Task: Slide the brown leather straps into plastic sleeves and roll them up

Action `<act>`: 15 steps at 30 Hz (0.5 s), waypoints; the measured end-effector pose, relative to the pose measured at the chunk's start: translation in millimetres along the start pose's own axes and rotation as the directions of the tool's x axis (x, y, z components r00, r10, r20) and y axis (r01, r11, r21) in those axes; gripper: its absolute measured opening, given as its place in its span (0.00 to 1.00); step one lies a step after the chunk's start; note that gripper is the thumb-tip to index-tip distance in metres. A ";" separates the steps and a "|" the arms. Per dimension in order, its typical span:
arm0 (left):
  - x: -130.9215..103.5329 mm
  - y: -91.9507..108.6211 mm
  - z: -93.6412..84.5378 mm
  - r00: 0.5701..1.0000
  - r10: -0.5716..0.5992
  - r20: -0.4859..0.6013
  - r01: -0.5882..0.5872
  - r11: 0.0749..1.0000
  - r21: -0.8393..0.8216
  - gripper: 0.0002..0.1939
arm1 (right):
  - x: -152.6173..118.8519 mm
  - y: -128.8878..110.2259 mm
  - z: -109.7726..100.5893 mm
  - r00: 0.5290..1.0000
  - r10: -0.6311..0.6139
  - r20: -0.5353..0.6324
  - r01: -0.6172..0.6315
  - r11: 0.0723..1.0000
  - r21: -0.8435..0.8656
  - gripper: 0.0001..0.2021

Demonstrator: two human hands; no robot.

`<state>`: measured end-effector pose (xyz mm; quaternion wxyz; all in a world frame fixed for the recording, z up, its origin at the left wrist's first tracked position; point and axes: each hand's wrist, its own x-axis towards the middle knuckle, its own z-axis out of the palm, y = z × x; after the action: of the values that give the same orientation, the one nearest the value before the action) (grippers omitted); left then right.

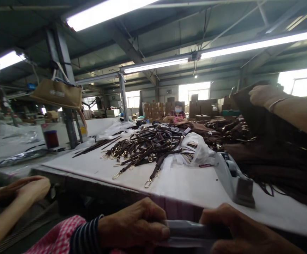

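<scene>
Pale lettering is borne by a tan tote bag (58, 93) hung on a post, but it cannot be read. A strip of glossy, grey, see-through plastic film (184, 225) is held in front of the tabletop (190, 190), pulled lengthwise between both hands; its right part is blurred and darker. Its left end is pinched under the thumb of the left hand (140, 224), fingers curled in; its right end is gripped by the bent fingers of the right hand (240, 229). A bare white strip is left between the dark straps (143, 144) (gold clasps turned outward) and the front edge, with a tape dispenser (233, 180) standing at its right.
</scene>
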<state>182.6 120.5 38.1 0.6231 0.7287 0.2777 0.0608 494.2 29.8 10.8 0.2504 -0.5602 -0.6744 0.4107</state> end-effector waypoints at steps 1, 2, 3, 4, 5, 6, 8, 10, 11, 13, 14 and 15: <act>-3.0 -5.4 4.8 1.000 -0.007 -0.007 0.007 1.000 -0.027 0.25 | -5.5 6.9 -0.8 1.000 -0.020 -0.001 0.020 0.999 -0.028 0.21; -5.0 -9.7 10.0 1.000 -0.006 -0.014 0.005 0.998 -0.068 0.24 | -9.4 11.5 -2.3 0.998 -0.059 -0.022 0.058 0.996 -0.062 0.21; -5.9 -13.2 15.6 1.000 0.001 -0.018 -0.003 0.993 -0.117 0.23 | -11.5 13.3 -4.4 0.992 -0.116 -0.060 0.110 0.989 -0.097 0.20; -5.8 -15.8 21.5 1.000 0.009 -0.023 -0.013 0.984 -0.179 0.22 | -11.8 12.3 -6.9 0.979 -0.179 -0.095 0.166 0.977 -0.136 0.18; -4.8 -17.8 27.5 0.999 0.017 -0.027 -0.024 0.967 -0.255 0.20 | -10.3 8.6 -9.6 0.961 -0.247 -0.127 0.223 0.958 -0.177 0.16; -3.1 -19.1 33.3 0.999 0.023 -0.030 -0.032 0.942 -0.333 0.19 | -7.3 2.7 -12.3 0.935 -0.319 -0.154 0.282 0.933 -0.222 0.16; 1.6 -20.6 43.9 0.999 0.031 -0.021 -0.037 0.896 -0.443 0.18 | 2.3 -12.8 -17.0 0.862 -0.466 -0.197 0.391 0.860 -0.327 0.15; 6.4 -20.7 53.0 0.999 0.044 0.024 -0.028 0.884 -0.468 0.21 | 14.4 -27.9 -20.4 0.768 -0.604 -0.214 0.472 0.759 -0.448 0.14; 8.1 -20.2 56.9 0.998 0.047 0.047 -0.020 0.888 -0.460 0.23 | 21.1 -33.3 -21.5 0.721 -0.658 -0.218 0.494 0.708 -0.504 0.14; 9.7 -17.2 63.3 0.996 0.059 0.060 -0.025 0.886 -0.463 0.25 | 36.1 -37.0 -21.9 0.640 -0.734 -0.227 0.515 0.629 -0.582 0.15; 9.4 -13.8 65.4 0.996 0.076 0.038 -0.048 0.873 -0.486 0.24 | 44.5 -34.9 -20.6 0.607 -0.755 -0.249 0.521 0.614 -0.592 0.15; 8.5 -8.8 66.3 0.995 0.103 0.008 -0.084 0.849 -0.522 0.23 | 53.6 -30.3 -17.4 0.578 -0.763 -0.290 0.531 0.621 -0.577 0.15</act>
<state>215.6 67.2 13.3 0.7981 0.5464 0.2042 0.1509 478.2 85.0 38.9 0.4250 -0.3923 -0.8149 -0.0370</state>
